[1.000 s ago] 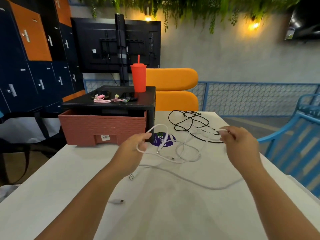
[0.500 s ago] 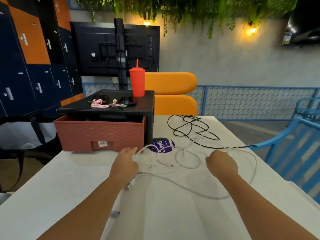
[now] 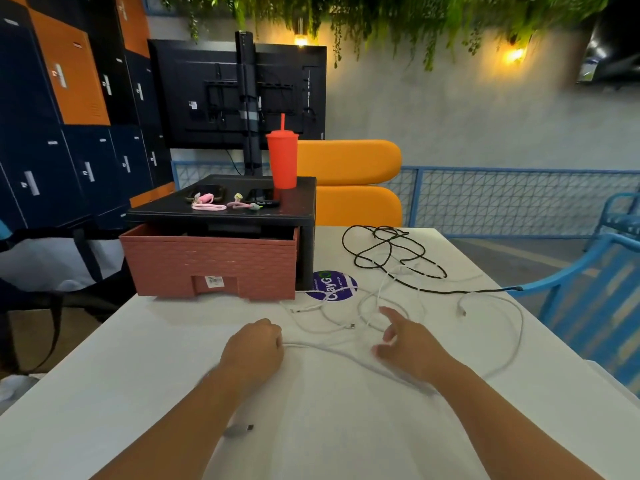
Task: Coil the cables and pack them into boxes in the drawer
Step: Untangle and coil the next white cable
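Your left hand (image 3: 254,348) curls over the white cable (image 3: 332,349), so the fingers are hidden. Your right hand (image 3: 407,344) is motion-blurred, and the cable vanishes under that wrist. The drawer (image 3: 211,261) front wall hides its contents, and its label (image 3: 214,279) is too small to read.

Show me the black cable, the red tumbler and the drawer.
black cable (image 3: 389,235), head view, on its tangled loops.
red tumbler (image 3: 282,161), head view, middle of its body.
drawer (image 3: 207,261), head view, on its brick-patterned front.

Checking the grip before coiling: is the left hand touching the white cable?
Touching. Head view: the white cable runs out from the curled fingers of the left hand.
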The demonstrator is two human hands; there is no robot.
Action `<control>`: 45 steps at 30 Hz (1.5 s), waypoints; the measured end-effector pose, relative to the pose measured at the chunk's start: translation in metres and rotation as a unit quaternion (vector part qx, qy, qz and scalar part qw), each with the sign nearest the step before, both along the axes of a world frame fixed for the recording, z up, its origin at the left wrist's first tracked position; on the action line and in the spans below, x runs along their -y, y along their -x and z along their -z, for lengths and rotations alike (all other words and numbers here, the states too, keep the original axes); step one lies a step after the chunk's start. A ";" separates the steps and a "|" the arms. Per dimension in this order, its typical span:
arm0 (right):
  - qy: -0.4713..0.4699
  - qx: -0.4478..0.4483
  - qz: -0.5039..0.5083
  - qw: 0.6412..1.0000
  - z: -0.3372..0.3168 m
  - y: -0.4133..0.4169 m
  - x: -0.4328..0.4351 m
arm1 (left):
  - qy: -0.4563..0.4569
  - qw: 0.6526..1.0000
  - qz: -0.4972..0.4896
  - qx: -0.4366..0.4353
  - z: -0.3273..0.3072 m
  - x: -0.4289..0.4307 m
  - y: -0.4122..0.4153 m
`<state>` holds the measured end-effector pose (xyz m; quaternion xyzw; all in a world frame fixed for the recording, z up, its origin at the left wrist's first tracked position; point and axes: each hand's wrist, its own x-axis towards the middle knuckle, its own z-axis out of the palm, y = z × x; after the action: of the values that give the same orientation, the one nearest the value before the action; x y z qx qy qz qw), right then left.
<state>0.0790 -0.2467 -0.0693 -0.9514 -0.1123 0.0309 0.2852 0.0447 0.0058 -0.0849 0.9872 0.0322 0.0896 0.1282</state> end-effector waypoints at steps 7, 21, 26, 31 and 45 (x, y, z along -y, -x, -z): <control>0.030 -0.006 -0.095 0.995 -0.004 0.024 -0.006 | 0.045 0.998 0.029 -0.015 -0.005 -0.001 -0.005; -0.117 0.144 -0.021 0.982 -0.059 0.042 0.002 | 0.108 0.994 -0.011 0.008 -0.002 -0.016 0.005; -0.074 0.189 0.055 0.978 -0.088 0.028 0.037 | 0.295 0.952 -0.069 0.048 -0.018 -0.027 0.007; 0.092 0.217 0.196 0.952 -0.097 0.003 0.094 | 0.670 0.722 -0.163 0.054 -0.040 -0.050 0.011; 0.017 0.447 0.195 0.873 -0.156 -0.005 0.094 | 0.879 0.447 -0.090 0.142 -0.083 -0.057 0.025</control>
<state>0.0841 -0.3406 0.0865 -0.8710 -0.0398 -0.4520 0.1885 0.0197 0.0631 -0.0021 0.3128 0.1638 0.1635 0.9212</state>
